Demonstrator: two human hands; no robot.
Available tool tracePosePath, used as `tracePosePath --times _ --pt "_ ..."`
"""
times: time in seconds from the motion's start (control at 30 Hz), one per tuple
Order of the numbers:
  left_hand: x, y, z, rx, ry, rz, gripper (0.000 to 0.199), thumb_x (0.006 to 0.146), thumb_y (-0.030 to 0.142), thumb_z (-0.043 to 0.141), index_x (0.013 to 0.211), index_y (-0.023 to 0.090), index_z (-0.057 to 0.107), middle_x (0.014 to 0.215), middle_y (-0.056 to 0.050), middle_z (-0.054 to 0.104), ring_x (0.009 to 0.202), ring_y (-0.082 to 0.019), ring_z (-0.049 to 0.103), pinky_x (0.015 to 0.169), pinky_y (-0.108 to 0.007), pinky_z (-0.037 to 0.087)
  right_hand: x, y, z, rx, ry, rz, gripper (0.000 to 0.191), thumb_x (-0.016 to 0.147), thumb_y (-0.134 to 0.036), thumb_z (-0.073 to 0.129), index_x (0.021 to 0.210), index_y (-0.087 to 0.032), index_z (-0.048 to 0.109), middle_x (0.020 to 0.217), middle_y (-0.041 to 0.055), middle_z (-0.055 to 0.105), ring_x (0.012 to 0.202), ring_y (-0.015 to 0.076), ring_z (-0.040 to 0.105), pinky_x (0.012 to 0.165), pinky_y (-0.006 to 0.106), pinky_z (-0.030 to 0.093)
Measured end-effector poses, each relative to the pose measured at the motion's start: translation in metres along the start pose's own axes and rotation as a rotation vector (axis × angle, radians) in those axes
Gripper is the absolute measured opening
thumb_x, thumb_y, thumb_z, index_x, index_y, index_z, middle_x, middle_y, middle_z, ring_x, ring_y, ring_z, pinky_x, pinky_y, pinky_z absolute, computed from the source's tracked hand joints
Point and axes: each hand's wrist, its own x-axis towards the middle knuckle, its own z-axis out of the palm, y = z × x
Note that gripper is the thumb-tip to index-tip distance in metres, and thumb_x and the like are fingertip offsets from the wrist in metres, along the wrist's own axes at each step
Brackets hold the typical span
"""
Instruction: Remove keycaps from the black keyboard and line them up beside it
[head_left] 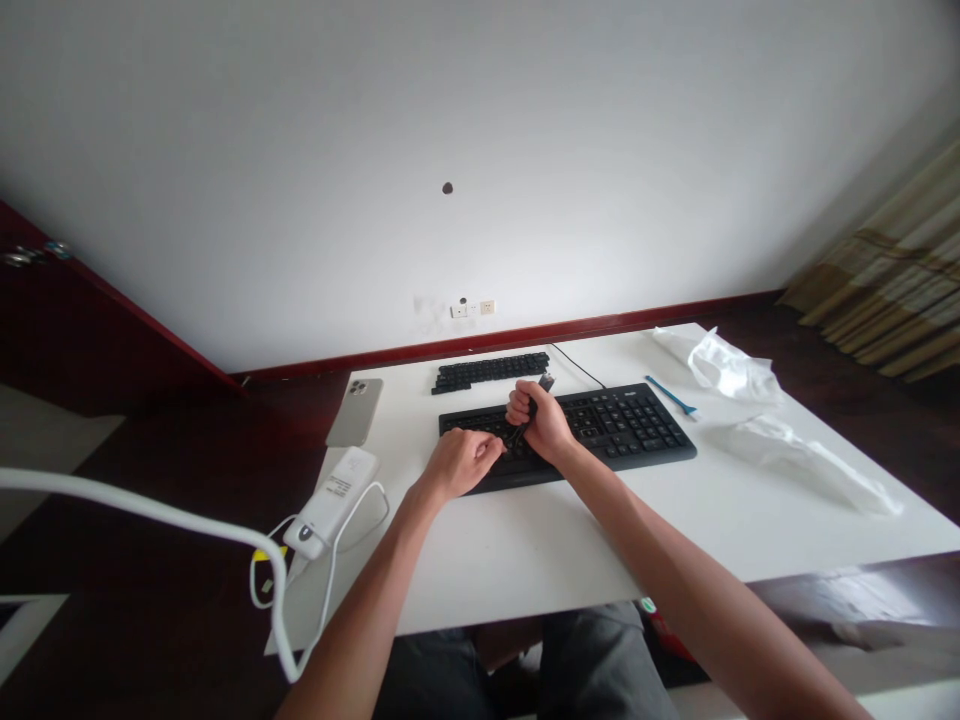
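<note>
A black keyboard (637,425) lies on the white table, its left and middle part showing bare spots where keycaps are off. Behind it rests a block of black keycaps (491,371) set out in rows. My right hand (538,415) is wrapped round a dark tool with a metallic-looking top, held upright over the keyboard's middle. Just left of it, my left hand (469,460) rests on the keyboard's left part with fingers closed; what they hold, if anything, is hidden.
A phone (355,412) and a white power bank (334,503) with a looped cable lie at the table's left edge. On the right are a blue brush (671,396) and crumpled white plastic bags (720,363). A white cable (150,508) crosses the lower left.
</note>
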Motion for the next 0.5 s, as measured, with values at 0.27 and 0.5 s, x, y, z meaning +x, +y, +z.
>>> tracePosePath --times 0.27,0.5 --pt "-0.0006 -0.0024 -0.0037 -0.104 -0.065 0.045 0.038 0.100 0.032 0.046 0.095 0.023 0.082 0.069 -0.002 0.072 0.064 -0.017 0.064 0.060 -0.025 0.036 -0.0001 0.0066 -0.0010 0.013 0.029 -0.043 0.045 0.084 -0.026 0.069 0.063 -0.023 0.029 0.055 -0.0073 0.028 0.047 0.0080 0.021 0.043 0.025 0.026" --pt "-0.0020 -0.0048 -0.0051 -0.119 -0.043 0.042 0.039 0.101 0.031 0.045 0.093 0.024 0.083 0.067 0.000 0.071 0.061 -0.016 0.062 0.061 -0.025 0.037 0.0016 0.0057 -0.0025 0.026 0.022 0.048 0.045 0.083 -0.025 0.067 0.063 -0.024 0.027 0.054 -0.0084 0.025 0.045 0.0070 0.018 0.041 0.024 0.021"
